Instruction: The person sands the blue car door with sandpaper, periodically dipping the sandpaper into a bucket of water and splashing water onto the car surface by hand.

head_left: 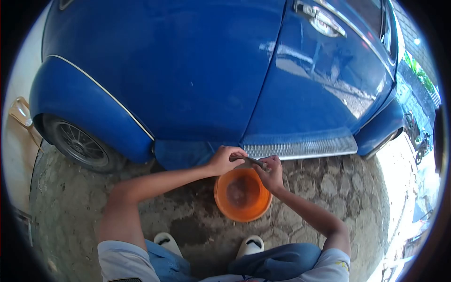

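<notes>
Between my two hands stretches a brownish, twisted cloth (251, 161), held above an orange bucket (267, 207). My left hand (226, 160) is closed around its left end. My right hand (271, 175) grips the other end, fingers wrapped, just over the bucket's upper right rim. Inside the bucket the bottom looks murky and darker, perhaps with water. Right behind my hands runs the ribbed metal running board (300, 149) of a blue car (188, 70).
What looks like blue fabric (181, 152) covers the running board's left part. The rear wheel (80, 143) stands at left, a chair (21, 112) beyond it. Damp patches mark the stone paving (324, 188). Below the bucket are my white sandals (168, 243). Motorcycles (423, 145) show at far right.
</notes>
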`<state>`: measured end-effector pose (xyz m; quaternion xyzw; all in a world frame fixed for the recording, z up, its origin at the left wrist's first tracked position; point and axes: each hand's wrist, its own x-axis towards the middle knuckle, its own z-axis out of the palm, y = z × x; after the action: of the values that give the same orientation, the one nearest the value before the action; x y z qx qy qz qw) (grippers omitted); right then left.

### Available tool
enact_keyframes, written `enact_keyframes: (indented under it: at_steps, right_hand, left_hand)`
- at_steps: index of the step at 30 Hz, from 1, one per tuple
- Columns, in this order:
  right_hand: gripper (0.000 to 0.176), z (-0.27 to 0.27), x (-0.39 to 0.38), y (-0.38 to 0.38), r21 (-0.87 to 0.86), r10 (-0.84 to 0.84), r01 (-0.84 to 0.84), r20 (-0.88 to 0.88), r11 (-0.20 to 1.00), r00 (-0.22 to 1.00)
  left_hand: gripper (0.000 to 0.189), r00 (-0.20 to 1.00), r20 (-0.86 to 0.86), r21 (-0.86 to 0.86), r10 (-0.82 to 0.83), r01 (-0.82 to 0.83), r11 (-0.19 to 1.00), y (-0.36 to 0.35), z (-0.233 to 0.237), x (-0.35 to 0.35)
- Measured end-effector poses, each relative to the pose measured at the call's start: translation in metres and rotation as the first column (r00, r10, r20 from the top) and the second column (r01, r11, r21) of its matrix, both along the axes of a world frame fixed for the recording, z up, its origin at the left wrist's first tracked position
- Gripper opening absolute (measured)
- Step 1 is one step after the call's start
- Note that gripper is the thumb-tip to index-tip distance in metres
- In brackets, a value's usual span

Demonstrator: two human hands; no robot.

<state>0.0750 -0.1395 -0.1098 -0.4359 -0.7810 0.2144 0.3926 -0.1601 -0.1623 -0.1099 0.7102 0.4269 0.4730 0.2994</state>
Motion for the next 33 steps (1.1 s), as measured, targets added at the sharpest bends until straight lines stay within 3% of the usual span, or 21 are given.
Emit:
enact_keyframes:
  at_steps: [3, 4, 6, 8, 10, 12, 14, 15, 17, 19, 20, 21, 23, 24, 29, 33]
  right_hand:
    - [0.018, 0.038, -0.016, 0.026, 0.196, 0.012, 0.016, -0.139, 0.98, 0.99]
    - [0.017, 0.062, -0.021, 0.038, 0.333, -0.026, 0.054, -0.089, 0.941, 0.996]
    - [0.015, 0.12, -0.035, 0.053, 0.306, -0.021, 0.103, -0.259, 0.946, 0.966]
    - [0.012, 0.191, -0.049, 0.063, 0.343, 0.044, 0.068, -0.31, 0.937, 0.95]
    - [0.017, 0.25, -0.069, 0.082, 0.34, 0.187, -0.015, -0.48, 0.94, 0.857]
    - [0.02, 0.321, -0.101, 0.072, 0.307, 0.335, -0.157, -0.702, 0.939, 0.629]
    - [0.025, 0.378, -0.13, 0.083, 0.456, 0.407, -0.071, -0.7, 0.887, 0.587]
    - [0.026, 0.403, -0.142, 0.099, 0.521, 0.395, 0.024, -0.676, 0.853, 0.622]
    - [0.027, 0.44, -0.165, 0.118, 0.589, 0.387, 0.11, -0.648, 0.801, 0.655]
    - [0.028, 0.462, -0.182, 0.12, 0.667, 0.234, 0.333, -0.611, 0.666, 0.756]
    - [0.043, 0.464, -0.182, 0.119, 0.714, 0.173, 0.284, -0.493, 0.64, 0.852]
    - [0.043, 0.461, -0.185, 0.124, 0.724, 0.178, 0.277, -0.483, 0.632, 0.857]
    - [0.065, 0.446, -0.192, 0.145, 0.924, -0.198, 0.347, -0.314, 0.159, 0.928]
    - [0.084, 0.445, -0.188, 0.145, 0.907, -0.161, 0.243, -0.198, 0.343, 0.967]
    - [0.096, 0.442, -0.202, 0.147, 0.908, -0.237, 0.294, -0.228, 0.299, 0.944]
    - [0.094, 0.43, -0.198, 0.125, 0.91, -0.178, 0.254, -0.205, 0.327, 0.962]
  left_hand:
    - [0.021, 0.995, -0.067, 0.196, 0.077, -0.062, 0.979, 0.013, 0.06, -0.006]
    - [0.021, 0.99, -0.073, 0.218, 0.125, -0.106, 0.97, 0.015, 0.085, -0.008]
    - [0.021, 0.987, 0.004, 0.309, 0.161, -0.154, 0.939, 0.024, 0.136, -0.011]
    - [0.021, 0.971, 0.118, 0.456, 0.208, -0.239, 0.857, 0.037, 0.189, -0.015]
    - [0.021, 0.954, 0.176, 0.574, 0.243, -0.3, 0.762, 0.047, 0.245, -0.022]
    - [0.02, 0.937, 0.219, 0.684, 0.271, -0.346, 0.642, 0.055, 0.303, -0.03]
    - [0.019, 0.929, 0.257, 0.783, 0.265, -0.361, 0.506, 0.065, 0.354, -0.039]
    - [0.018, 0.93, 0.27, 0.821, 0.25, -0.358, 0.445, 0.068, 0.373, -0.044]
    - [0.017, 0.919, 0.299, 0.831, 0.258, -0.383, 0.403, 0.067, 0.394, -0.055]
    - [0.015, 0.907, 0.329, 0.841, 0.262, -0.408, 0.355, 0.06, 0.399, -0.064]
    - [0.014, 0.888, 0.377, 0.828, 0.265, -0.451, 0.333, 0.054, 0.392, -0.071]
    - [0.013, 0.865, 0.425, 0.812, 0.266, -0.494, 0.311, 0.047, 0.384, -0.078]
    - [0.013, 0.852, 0.458, 0.817, 0.255, -0.516, 0.258, 0.039, 0.362, -0.1]
    - [0.012, 0.826, 0.486, 0.8, 0.286, -0.552, 0.234, 0.033, 0.349, -0.112]
    - [0.011, 0.767, 0.534, 0.75, 0.357, -0.624, 0.219, 0.01, 0.313, -0.165]
    - [0.01, 0.71, 0.532, 0.764, 0.462, -0.637, 0.098, -0.006, 0.29, -0.217]
